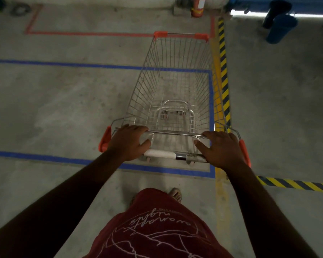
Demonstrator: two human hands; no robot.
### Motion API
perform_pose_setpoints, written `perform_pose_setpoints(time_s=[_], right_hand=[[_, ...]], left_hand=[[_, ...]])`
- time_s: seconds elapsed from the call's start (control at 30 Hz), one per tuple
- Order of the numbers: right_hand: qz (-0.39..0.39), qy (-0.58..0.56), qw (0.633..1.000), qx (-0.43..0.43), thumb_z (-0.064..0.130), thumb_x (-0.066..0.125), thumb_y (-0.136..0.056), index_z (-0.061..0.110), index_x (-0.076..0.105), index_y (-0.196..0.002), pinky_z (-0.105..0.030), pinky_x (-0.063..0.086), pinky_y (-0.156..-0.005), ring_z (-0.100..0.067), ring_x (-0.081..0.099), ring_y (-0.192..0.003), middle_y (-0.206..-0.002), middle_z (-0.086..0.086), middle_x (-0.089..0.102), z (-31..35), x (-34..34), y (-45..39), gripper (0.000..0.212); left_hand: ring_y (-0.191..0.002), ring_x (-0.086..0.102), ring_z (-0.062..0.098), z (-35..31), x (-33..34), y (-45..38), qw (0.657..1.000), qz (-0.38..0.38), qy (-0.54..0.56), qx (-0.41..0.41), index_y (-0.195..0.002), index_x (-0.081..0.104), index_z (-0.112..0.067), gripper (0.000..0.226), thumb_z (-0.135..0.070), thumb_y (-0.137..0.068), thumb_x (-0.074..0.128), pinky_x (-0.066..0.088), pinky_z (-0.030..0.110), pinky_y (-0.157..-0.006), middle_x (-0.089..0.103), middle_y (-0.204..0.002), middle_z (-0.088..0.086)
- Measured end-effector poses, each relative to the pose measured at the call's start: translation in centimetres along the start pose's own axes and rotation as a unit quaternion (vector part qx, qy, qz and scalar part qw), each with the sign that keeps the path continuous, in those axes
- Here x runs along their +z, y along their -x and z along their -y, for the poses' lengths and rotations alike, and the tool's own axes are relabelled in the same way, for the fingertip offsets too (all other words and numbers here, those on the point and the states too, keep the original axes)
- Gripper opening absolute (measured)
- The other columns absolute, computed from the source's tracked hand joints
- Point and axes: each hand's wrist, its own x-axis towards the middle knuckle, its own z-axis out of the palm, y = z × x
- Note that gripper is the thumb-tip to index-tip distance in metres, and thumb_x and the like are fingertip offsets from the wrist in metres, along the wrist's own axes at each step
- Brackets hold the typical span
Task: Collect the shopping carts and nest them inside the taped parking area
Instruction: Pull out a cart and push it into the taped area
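A wire shopping cart [177, 84] with orange corner guards stands straight ahead of me, empty. Its basket lies over a rectangle of blue tape [210, 112] on the concrete floor, close to the rectangle's right side. My left hand [128, 143] grips the left end of the cart's handle bar [166, 154]. My right hand [220, 148] grips the bar's right end. Beyond the blue rectangle, a rectangle of red tape [90, 33] is marked on the floor, and the cart's front edge reaches its near line.
Yellow-and-black hazard tape [223, 71] runs along the cart's right side and turns right near my feet. A red fire extinguisher [198, 6] stands at the far wall. Blue bins [281, 27] lie at the far right. Open concrete stretches to the left.
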Motion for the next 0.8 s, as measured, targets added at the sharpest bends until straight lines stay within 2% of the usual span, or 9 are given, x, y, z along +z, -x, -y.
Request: perform_pose_setpoints(time_s=[0.17, 0.3, 0.43, 0.63, 0.73, 0.8], right_hand=[[0.008, -0.007, 1.000, 0.002, 0.068, 0.046, -0.099, 0.030, 0.060, -0.143, -0.045, 0.030, -0.119, -0.025, 0.052, -0.139, -0.148, 0.003, 0.061, -1.0, -0.3, -0.1, 0.059], [0.023, -0.011, 1.000, 0.016, 0.075, 0.036, -0.093, 0.030, 0.062, -0.141, -0.049, 0.034, -0.118, -0.026, 0.056, -0.136, -0.144, 0.002, 0.065, -1.6, 0.1, 0.8, 0.070], [-0.012, 0.001, 1.000, 0.025, 0.066, 0.044, -0.096, 0.030, 0.068, -0.133, -0.045, 0.041, -0.110, -0.027, 0.063, -0.125, -0.133, 0.001, 0.072, -2.0, 0.4, 2.1, 0.057], [-0.063, -0.018, 0.997, 0.046, 0.068, 0.041, -0.087, 0.027, 0.078, -0.115, -0.048, 0.050, -0.098, -0.033, 0.071, -0.107, -0.113, -0.003, 0.079, -4.7, 0.7, 2.5, 0.062], [-0.065, -0.006, 0.996, 0.055, 0.068, 0.044, -0.087, 0.027, 0.078, -0.114, -0.048, 0.052, -0.096, -0.033, 0.072, -0.105, -0.111, -0.003, 0.079, -5.9, 0.7, 2.7, 0.060], [-0.063, -0.003, 0.997, 0.052, 0.070, 0.042, -0.088, 0.027, 0.077, -0.116, -0.047, 0.052, -0.096, -0.032, 0.072, -0.104, -0.110, -0.003, 0.079, -6.4, 0.8, 3.3, 0.062]], left_hand=[[-0.122, 0.057, 0.025, -1.3, 0.0, 0.5, 1.000, -0.016, -0.001, 0.010, -0.143, 0.054, -0.025, 0.057, -0.052, -0.092, 0.053, 0.037, 0.040, -0.104, 0.063, -0.138, 0.001], [-0.124, 0.057, 0.026, -1.9, 0.4, 1.1, 1.000, -0.017, -0.003, 0.009, -0.143, 0.054, -0.026, 0.059, -0.053, -0.090, 0.057, 0.034, 0.039, -0.107, 0.062, -0.140, 0.000], [-0.127, 0.055, 0.026, -2.8, 0.7, 1.5, 1.000, -0.015, -0.008, 0.018, -0.143, 0.054, -0.025, 0.058, -0.049, -0.091, 0.060, 0.031, 0.038, -0.110, 0.061, -0.140, 0.001], [-0.123, 0.059, 0.026, -5.2, 1.4, 0.7, 0.999, -0.013, 0.010, 0.048, -0.139, 0.058, -0.019, 0.064, -0.053, -0.085, 0.048, 0.032, 0.040, -0.112, 0.065, -0.135, 0.006], [-0.125, 0.058, 0.023, -6.1, 2.1, 0.1, 0.998, -0.010, 0.018, 0.067, -0.139, 0.058, -0.018, 0.069, -0.056, -0.084, 0.042, 0.029, 0.040, -0.115, 0.065, -0.135, 0.005], [-0.126, 0.056, 0.022, -6.3, 2.3, -0.1, 0.997, -0.004, 0.023, 0.072, -0.141, 0.056, -0.020, 0.066, -0.055, -0.085, 0.046, 0.027, 0.040, -0.116, 0.063, -0.138, 0.003]])
